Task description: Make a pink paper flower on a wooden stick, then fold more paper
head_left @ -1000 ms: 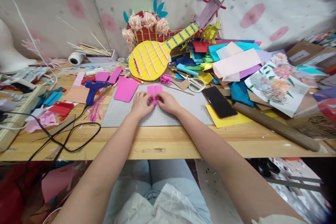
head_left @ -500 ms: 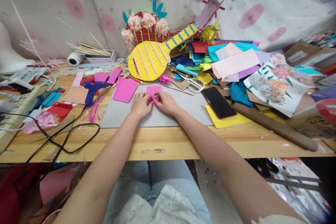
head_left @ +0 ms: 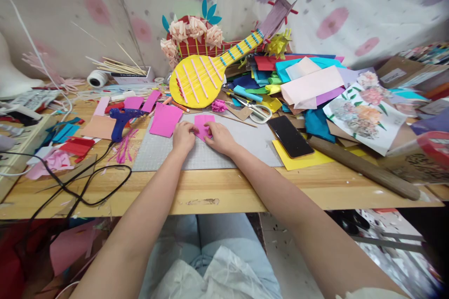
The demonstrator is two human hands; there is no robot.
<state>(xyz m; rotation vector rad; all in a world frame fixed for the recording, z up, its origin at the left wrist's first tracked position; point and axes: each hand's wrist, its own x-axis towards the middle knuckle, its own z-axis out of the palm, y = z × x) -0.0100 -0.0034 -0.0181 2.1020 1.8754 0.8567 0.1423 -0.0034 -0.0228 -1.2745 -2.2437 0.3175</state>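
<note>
A small piece of bright pink crepe paper (head_left: pixel 202 124) lies between my hands above the grey cutting mat (head_left: pixel 245 147). My left hand (head_left: pixel 184 136) has its fingers curled in at the paper's left edge. On the opposite edge, my right hand (head_left: pixel 221 138) pinches the paper between thumb and fingers. A larger pink crepe paper sheet (head_left: pixel 165 120) rests flat on the mat just left of my left hand. Beyond the hands sits a scrunched pink paper flower (head_left: pixel 219 105). White-handled scissors (head_left: pixel 261 113) lie behind and to the right.
A blue glue gun (head_left: pixel 122 122) with a tangled black cord stands at left. Behind the mat leans a yellow paper lute (head_left: pixel 196 79). To the right are a black phone (head_left: pixel 291 136), a wooden stick (head_left: pixel 365 168) and piled coloured paper (head_left: pixel 312 85).
My hands have moved slightly apart. The pink paper between them now shows more of its flat surface, where before the fingers pinched its lower part together.
</note>
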